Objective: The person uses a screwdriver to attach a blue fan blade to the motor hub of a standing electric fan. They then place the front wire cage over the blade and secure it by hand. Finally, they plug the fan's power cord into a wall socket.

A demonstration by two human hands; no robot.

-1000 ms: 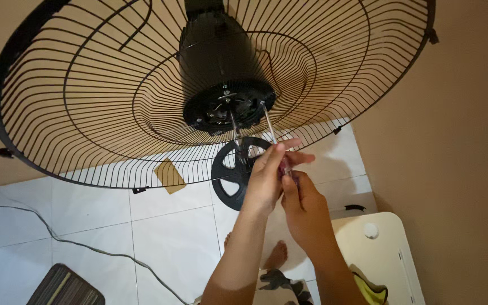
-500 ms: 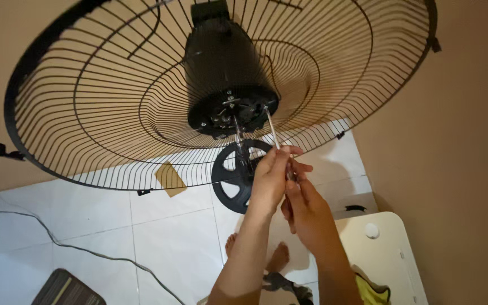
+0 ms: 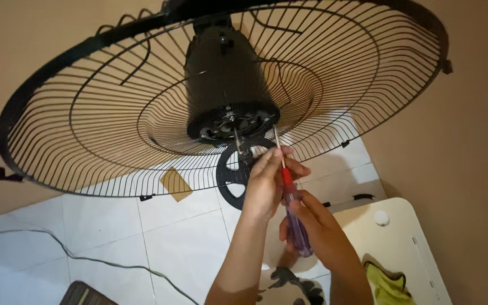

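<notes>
Screwdriver (image 3: 290,199) sat between both hands, tip up at the front plate of the fan motor (image 3: 228,90), just right of the bare shaft (image 3: 237,141).

Right hand (image 3: 317,234) was closed round the purple handle, low down. Left hand (image 3: 266,181) pinched the metal shank with fingertips where it meets the red collar, steadying it.

Handling, as I judged it: the tool was light and stiff, with a smooth plastic handle that could slip under torque, so the full-palm grip on the handle was the right place to hold. The thin shank gave guidance only, no leverage.

The wire guard (image 3: 114,141) hung round the motor, springy, a poor thing to brace on. Motor housing looked rigid and heavy. Whether the tip was seated in a screw I couldn't tell.
</notes>
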